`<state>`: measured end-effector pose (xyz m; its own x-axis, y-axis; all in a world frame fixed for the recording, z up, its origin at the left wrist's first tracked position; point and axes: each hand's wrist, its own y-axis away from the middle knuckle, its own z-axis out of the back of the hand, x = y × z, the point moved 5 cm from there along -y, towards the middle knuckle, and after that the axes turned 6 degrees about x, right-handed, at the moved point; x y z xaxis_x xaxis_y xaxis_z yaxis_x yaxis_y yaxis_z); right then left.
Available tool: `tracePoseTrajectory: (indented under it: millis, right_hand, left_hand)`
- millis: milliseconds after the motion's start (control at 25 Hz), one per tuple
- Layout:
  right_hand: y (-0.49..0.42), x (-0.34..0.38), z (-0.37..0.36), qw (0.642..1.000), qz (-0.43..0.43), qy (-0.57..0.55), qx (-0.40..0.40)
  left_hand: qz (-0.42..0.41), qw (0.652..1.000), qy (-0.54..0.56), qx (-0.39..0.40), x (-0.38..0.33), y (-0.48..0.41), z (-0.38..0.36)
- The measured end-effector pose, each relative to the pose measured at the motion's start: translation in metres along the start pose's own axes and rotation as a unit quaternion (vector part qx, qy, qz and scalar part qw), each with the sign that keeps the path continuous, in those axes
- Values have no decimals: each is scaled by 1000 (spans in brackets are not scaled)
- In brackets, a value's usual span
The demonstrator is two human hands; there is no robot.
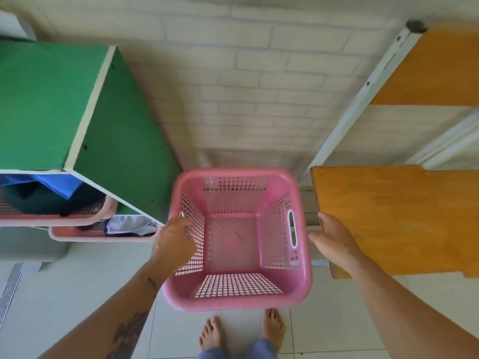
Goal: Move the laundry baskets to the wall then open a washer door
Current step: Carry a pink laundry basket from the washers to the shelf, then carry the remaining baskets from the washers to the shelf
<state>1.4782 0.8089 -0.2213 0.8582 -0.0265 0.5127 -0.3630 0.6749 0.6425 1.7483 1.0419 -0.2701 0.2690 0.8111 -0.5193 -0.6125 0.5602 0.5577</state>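
Between the two hands, an empty pink laundry basket (238, 239) stands on the tiled floor (85, 275), its far rim near the white brick wall (233, 99). The left hand (173, 242) rests on the basket's left side, fingers loosely curled; whether it grips the handle slot is hidden. The right hand (334, 242) hovers spread, just beside the right rim, apart from it. Beyond the left hand a green cabinet (77, 104) holds two fuller pink baskets (85, 226); beyond the right, an orange wooden shelf (388, 216). This basket looks placed or nearly so; the next move likely calls for letting go and finding the washer, not in view.
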Motion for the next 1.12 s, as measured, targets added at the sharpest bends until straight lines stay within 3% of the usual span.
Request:
tracePoseTrajectory:
  millis: [200, 360, 480, 760, 960, 1120]
  right_hand:
    - [108, -15, 103, 998, -10, -18, -53]
    - [196, -54, 186, 991, 10, -72, -110]
    - [257, -115, 245, 981, 33, -101, -159]
    - [400, -300, 381, 958, 20, -96, -269]
    - [487, -452, 459, 939, -75, -65, -330]
    - [552, -563, 503, 909, -169, -71, -374]
  left_hand:
    - [-141, 989, 3, 43, -150, 69, 25]
    - [-261, 959, -35, 101, -280, 147, -16]
    - [-311, 939, -9, 144, -372, 217, -73]
    - [-438, 868, -101, 209, -548, 394, -259]
    - [-516, 808, -165, 232, -644, 504, -390]
    - [-563, 752, -176, 294, -716, 590, -496]
